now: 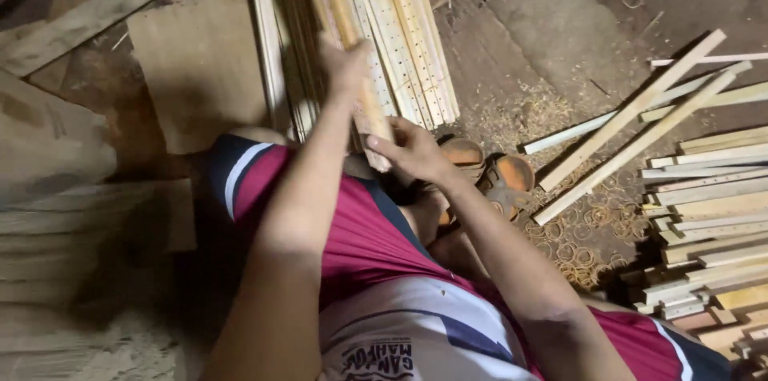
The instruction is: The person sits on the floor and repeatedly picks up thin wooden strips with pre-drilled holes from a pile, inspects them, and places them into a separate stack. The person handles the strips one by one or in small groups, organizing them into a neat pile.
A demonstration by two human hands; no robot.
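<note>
Long pale wooden slat (352, 37), tilted, near end low above the lap.

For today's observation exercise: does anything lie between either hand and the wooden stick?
Nothing visible does. The left hand grips the wooden stick higher up, and the right hand holds its lower end directly.

No packages, labels, signs or screens seem visible here.

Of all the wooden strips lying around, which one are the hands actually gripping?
The plain strip at the near end of the bundle ahead: the left hand grips it higher up, the right hand near its end. The stacked strips at right lie untouched.
</note>
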